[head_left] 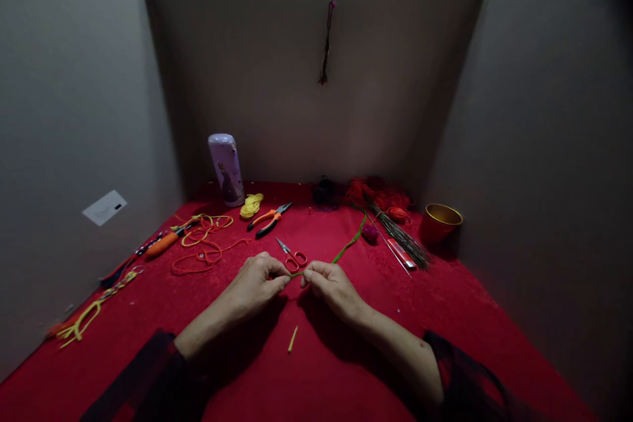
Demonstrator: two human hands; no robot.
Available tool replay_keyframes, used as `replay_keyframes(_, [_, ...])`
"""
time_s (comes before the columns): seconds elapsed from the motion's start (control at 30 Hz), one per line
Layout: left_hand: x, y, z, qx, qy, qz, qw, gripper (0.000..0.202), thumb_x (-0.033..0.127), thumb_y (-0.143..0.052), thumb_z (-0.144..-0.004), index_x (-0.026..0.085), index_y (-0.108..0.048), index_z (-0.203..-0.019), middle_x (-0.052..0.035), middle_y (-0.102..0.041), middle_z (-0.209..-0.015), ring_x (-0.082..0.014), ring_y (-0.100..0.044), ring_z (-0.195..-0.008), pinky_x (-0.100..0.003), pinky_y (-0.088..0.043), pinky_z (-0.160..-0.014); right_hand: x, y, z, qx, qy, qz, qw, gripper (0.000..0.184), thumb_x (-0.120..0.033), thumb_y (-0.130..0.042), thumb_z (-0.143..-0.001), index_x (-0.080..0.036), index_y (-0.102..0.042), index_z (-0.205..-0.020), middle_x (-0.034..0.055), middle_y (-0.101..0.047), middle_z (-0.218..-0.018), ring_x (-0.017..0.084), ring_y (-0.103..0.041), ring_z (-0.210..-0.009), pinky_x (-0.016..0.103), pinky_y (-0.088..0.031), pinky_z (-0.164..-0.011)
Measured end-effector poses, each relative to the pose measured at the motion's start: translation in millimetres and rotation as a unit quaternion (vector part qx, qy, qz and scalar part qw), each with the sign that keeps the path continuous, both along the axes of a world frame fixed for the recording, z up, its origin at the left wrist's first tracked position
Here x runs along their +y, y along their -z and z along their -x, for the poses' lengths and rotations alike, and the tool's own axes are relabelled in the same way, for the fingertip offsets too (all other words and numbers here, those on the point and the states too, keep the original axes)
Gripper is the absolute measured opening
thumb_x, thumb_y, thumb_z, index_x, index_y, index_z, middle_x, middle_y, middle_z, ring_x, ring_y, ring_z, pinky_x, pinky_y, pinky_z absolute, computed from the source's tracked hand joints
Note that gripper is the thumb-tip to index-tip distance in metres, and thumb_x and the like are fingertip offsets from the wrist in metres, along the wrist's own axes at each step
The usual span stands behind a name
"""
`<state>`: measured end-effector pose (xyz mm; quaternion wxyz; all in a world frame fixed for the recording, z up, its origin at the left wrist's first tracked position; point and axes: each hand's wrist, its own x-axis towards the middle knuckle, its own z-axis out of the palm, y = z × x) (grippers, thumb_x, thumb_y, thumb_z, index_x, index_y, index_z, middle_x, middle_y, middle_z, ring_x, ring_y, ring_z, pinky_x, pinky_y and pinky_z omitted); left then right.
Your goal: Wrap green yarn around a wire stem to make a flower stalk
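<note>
Both hands meet over the middle of a red cloth-covered table (445, 316). My left hand (257, 283) and my right hand (331, 287) each pinch the near end of a thin green stem (349, 244), fingertips almost touching. The stem runs away to the right, up to a small dark pink flower head (369, 232). Small red-handled scissors (293, 256) lie just beyond my fingers. A short cut piece of green stem (293, 339) lies on the cloth between my forearms.
Orange-handled pliers (268, 218), yellow cord (251, 205) and a lilac bottle (226, 169) stand at the back left. Orange and yellow cords (202, 247) trail along the left edge. A wire bundle (401, 237), red yarn (380, 196) and a gold-rimmed cup (442, 221) sit back right.
</note>
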<state>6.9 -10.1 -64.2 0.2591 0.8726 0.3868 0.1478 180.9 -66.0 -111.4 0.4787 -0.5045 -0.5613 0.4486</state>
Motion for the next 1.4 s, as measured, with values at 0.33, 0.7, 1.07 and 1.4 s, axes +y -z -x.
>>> replay_keyframes(0.33, [-1.8, -5.7, 1.3, -0.053, -0.02, 0.049, 0.997, 0.017, 0.02, -0.055, -0.072, 0.017, -0.071, -0.072, -0.0029, -0.068, -0.074, -0.0171, -0.055, -0.074, -0.029, -0.039, -0.073, 3.0, 5.8, 1.6, -0.003, 0.002, -0.012, 1.0, 0.02, -0.028, -0.046, -0.079, -0.016, -0.056, -0.067, -0.0045, -0.037, -0.052, 0.01, -0.031, -0.05, 0.022, -0.024, -0.049])
replay_keyframes(0.7, [-2.2, -2.8, -2.0, -0.052, -0.011, 0.095, 0.994, 0.019, 0.022, -0.048, -0.072, 0.013, -0.065, -0.075, -0.0014, -0.062, -0.066, -0.0139, -0.053, -0.063, -0.024, -0.038, -0.059, 2.9, 4.2, 3.2, 0.015, 0.005, -0.026, 1.0, 0.023, -0.03, -0.047, -0.081, -0.015, -0.058, -0.068, -0.0045, -0.036, -0.051, 0.009, -0.031, -0.05, 0.022, -0.024, -0.049])
replay_keyframes(1.07, [-0.5, 2.3, -2.3, -0.14, -0.011, 0.082, 0.987, 0.03, 0.034, -0.052, -0.081, 0.017, -0.071, -0.099, -0.0082, -0.069, -0.097, -0.0206, -0.06, -0.091, -0.03, -0.042, -0.083, 0.0, 6.3, 5.3, -0.028, 0.004, -0.072, 0.997, 0.023, -0.026, -0.045, -0.084, -0.015, -0.057, -0.068, -0.0013, -0.048, -0.062, 0.011, -0.042, -0.06, 0.022, -0.032, -0.057])
replay_keyframes(1.4, [-1.9, 12.8, -7.3, -0.122, 0.011, 0.024, 0.992, 0.019, 0.019, -0.056, -0.079, 0.02, -0.075, -0.077, -0.0041, -0.066, -0.068, -0.0165, -0.053, -0.071, -0.025, -0.038, -0.065, -2.0, 10.0, 5.9, -0.073, -0.004, -0.103, 0.992, 0.023, -0.023, -0.043, -0.088, -0.015, -0.059, -0.073, -0.0008, -0.054, -0.066, 0.011, -0.049, -0.064, 0.021, -0.036, -0.062])
